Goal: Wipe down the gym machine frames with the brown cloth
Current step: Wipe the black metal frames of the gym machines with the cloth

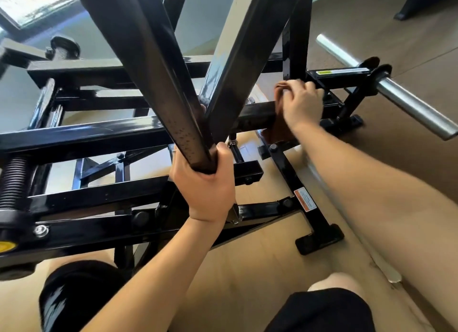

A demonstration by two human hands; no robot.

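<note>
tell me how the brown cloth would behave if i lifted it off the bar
Probably floppy: the brown cloth drapes over the black bar and hangs below it. Likely light, since the right hand bunches it easily. It seems unlikely to slide off by itself, given how it folds round the bar.

A gym: a black steel machine frame (81, 136) fills the view, chrome plate-loading sleeve (406, 103) at two o'clock.

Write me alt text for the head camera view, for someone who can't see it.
A person's right hand presses a brown cloth onto a horizontal bar of a black gym machine frame, while the left hand grips the end of a slanted black tube. A chrome weight sleeve sticks out at right, over a tan floor.
</note>
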